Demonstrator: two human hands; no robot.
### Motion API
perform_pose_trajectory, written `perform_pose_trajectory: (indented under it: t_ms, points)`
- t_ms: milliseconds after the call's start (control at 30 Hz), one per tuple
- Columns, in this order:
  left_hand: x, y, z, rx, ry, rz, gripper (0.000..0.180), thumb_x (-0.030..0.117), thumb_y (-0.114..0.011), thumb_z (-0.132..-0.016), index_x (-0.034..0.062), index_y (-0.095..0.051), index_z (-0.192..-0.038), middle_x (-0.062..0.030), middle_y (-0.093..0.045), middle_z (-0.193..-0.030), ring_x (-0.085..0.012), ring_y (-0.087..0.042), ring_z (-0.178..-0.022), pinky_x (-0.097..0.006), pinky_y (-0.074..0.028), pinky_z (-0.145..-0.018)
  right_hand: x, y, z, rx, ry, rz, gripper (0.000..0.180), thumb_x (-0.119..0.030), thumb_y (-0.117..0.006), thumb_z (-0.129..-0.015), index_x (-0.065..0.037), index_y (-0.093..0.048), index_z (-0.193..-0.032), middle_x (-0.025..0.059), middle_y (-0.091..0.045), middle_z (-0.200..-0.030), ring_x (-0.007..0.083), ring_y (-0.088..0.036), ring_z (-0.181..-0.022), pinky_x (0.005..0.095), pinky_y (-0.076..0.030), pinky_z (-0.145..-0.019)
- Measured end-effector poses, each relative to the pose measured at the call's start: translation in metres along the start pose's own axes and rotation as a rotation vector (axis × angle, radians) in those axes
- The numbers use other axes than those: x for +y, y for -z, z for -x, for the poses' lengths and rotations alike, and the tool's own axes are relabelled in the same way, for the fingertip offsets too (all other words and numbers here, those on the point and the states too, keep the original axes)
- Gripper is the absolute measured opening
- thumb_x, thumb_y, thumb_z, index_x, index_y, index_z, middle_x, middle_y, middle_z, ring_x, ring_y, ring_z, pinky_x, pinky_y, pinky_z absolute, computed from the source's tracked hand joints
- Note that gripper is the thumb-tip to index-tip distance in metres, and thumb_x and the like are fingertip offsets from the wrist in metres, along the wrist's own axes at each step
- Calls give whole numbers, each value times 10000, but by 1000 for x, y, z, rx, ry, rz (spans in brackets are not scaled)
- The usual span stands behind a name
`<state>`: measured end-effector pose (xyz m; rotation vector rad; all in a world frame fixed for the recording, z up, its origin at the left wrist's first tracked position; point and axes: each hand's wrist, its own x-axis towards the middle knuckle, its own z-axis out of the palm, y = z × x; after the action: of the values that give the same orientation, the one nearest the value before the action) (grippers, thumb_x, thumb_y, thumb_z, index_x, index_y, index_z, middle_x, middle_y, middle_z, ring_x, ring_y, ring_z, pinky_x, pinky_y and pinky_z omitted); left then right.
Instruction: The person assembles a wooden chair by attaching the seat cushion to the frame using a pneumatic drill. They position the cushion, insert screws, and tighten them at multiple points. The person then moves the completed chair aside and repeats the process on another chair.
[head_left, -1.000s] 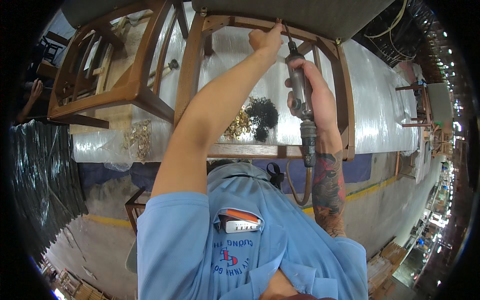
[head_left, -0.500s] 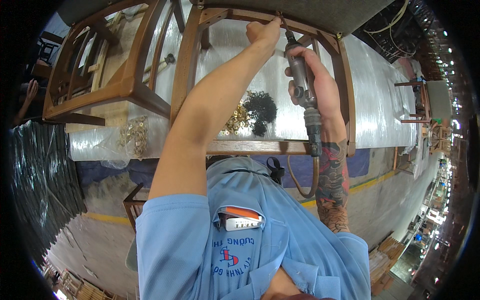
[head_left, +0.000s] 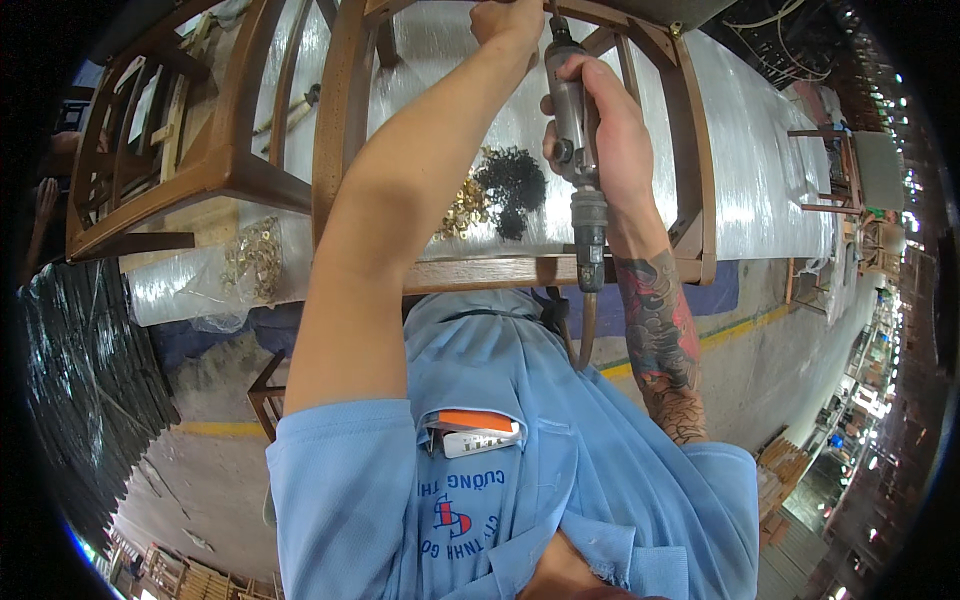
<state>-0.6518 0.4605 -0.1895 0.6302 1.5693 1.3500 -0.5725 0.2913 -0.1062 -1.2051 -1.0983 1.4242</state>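
Power driver (head_left: 572, 125): over the far half of the chair frame (head_left: 470, 274), pointing away from you, your right hand (head_left: 622, 130) wrapped round its body. Left hand (head_left: 508, 25) just left of the bit (head_left: 554, 8), fingers curled; tips cut off, cannot tell what they grip. Changed within the last half-second: view shifted, far rail (head_left: 612, 18) now partly out of sight; hose (head_left: 587, 330) less looped. For the work: bit's contact cannot be checked. Black small parts (head_left: 513, 190) and brass pieces (head_left: 463, 210) lie nearer you, side by side.
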Motion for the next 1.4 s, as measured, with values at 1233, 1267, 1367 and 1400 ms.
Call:
perform_pose_trajectory:
  t_ms: [1233,1267,1367,1400]
  points:
    - [35,18,42,-281,286,178,524,517,-596,-870,4,-596,-972,-111,-632,-869,-198,-608,-729,-418,-476,-557,-14,12,-13,-124,-52,-139,382,-415,-421,-1010,-124,-530,-1231,90,-590,-871,140,-573,-476,242,-419,-379]
    - [40,17,54,-375,384,213,530,561,-582,-858,39,-572,-951,-108,-612,-852,-213,-599,-760,-443,-459,-569,-19,18,-4,-151,-34,-139,415,-420,-414,-1012,-123,-473,-1296,99,-588,-891,142,-573,-484,242,-425,-391]
    - [60,30,119,-539,258,134,461,505,-544,-929,45,-531,-896,-133,-595,-799,-272,-613,-755,-496,-482,-573,-36,42,36,-242,13,-158,699,-414,-492,-977,-110,-141,-1500,117,-582,-892,147,-592,-499,239,-456,-438]
    - [62,35,137,-497,256,220,450,487,-527,-949,42,-523,-881,-145,-596,-800,-284,-615,-758,-515,-489,-577,-44,50,51,-229,-31,-43,746,-390,-514,-972,-57,-105,-1501,157,-598,-972,161,-613,-552,257,-484,-490]
